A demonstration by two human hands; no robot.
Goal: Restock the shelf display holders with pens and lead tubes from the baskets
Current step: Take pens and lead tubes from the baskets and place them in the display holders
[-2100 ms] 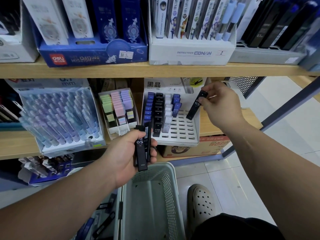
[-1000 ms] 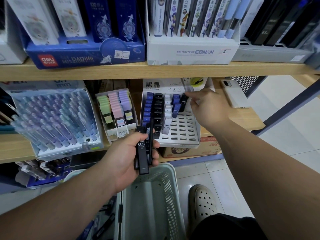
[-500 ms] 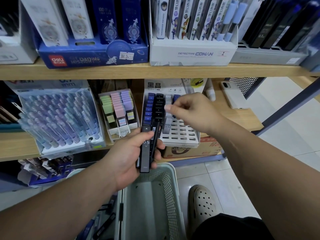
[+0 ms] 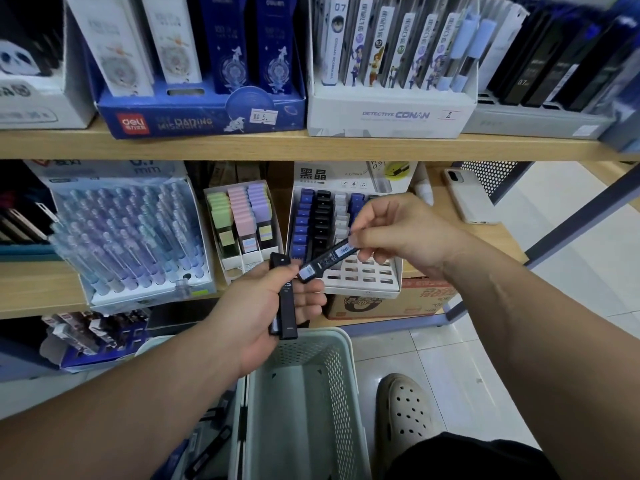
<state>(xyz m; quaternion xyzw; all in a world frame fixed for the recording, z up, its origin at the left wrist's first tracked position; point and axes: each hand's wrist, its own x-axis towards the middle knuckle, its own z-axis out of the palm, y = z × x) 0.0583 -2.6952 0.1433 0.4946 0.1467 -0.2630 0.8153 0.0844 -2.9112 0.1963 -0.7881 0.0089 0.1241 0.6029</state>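
Pinching a single black lead tube [image 4: 327, 259] by its upper end, the right hand [image 4: 398, 233] holds it slanted in front of the display holder [image 4: 367, 271]. The tube's lower tip is just beside the thumb of the left hand [image 4: 256, 306]. The left hand grips a small bunch of spare lead tubes [image 4: 285, 299] upright, fingers curled round them, directly above the pale basket [image 4: 341, 372].

The arrangement looks deliberate. The left hand serves as a magazine close to the holder, so the right hand need only travel a short way between supply and slot. Anything dropped would likely land in the basket rather than on the floor. The end-grip leaves most of the tube free, which should suit sliding it down into a grid cell.

The holder sits on the lower shelf [image 4: 441, 209]. Blue, black and pale tubes fill its left columns and upper rows, and the lower right cells are bare, so I judge the tube is bound there.
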